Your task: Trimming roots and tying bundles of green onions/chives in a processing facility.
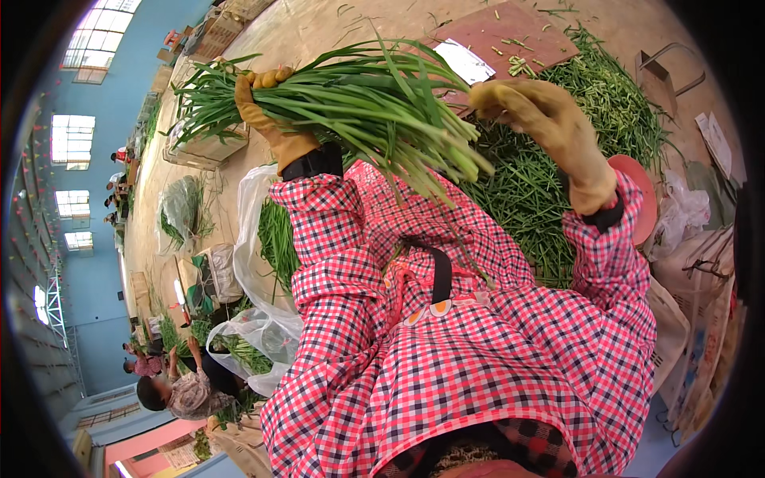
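Observation:
A thick bundle of long green leafy stalks, resembling garlic chives (358, 98), lies across my left hand (269, 113). In its yellow-brown work glove, that hand is wrapped around the leafy part. The pale stem ends fan out towards the right and hang over my checked apron. My right hand (538, 113), gloved likewise and blurred, is raised beside the stem ends with bent fingers. One leaf reaches its fingertips; whether they pinch it is unclear. Below the right hand spreads a heap of loose green leaves and cut stalks (520, 197).
A reddish board (508, 30) bears cut stem pieces and a white sheet (465, 61). Clear plastic bags (254, 239) with more greens stand at my left. By my right elbow is a round red seat (636, 197). Another person (194, 391) sits at the lower left, handling greens.

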A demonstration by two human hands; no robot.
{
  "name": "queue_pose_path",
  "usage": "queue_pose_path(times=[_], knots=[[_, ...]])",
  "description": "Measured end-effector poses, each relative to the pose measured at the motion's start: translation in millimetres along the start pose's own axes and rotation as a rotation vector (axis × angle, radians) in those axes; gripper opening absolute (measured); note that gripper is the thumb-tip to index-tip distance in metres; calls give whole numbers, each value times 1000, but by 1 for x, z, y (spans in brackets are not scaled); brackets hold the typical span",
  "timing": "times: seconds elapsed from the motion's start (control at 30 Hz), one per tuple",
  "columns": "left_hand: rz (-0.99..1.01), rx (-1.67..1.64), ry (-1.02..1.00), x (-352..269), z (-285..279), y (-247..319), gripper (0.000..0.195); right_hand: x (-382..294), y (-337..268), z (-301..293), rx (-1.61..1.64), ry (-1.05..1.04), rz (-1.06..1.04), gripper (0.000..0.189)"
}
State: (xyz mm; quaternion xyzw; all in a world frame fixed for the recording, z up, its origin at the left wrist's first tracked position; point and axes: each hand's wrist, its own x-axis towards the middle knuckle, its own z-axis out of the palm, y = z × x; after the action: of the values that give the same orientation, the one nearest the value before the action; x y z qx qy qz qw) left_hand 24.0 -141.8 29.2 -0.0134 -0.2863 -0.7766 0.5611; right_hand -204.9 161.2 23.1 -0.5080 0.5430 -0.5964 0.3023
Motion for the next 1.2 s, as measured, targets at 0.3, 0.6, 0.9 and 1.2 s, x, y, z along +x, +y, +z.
queue_pose_path(times=[0.3, 0.6, 0.9, 1.2], knots=[[-123, -191, -43, -31, -4, 1, 19, 26, 9, 109, -564, -14, -432, 39], [-275, -565, -242, -32, -60, -10, 19, 80, -15, 125, -34, -319, -266, 32], [-191, -644, -384, -31, -97, 3, 21, 44, -50, 89, 224, -67, -289, 30], [-79, -494, -307, -50, -68, 12, 22, -20, 16, 138, -755, 21, -434, 40]])
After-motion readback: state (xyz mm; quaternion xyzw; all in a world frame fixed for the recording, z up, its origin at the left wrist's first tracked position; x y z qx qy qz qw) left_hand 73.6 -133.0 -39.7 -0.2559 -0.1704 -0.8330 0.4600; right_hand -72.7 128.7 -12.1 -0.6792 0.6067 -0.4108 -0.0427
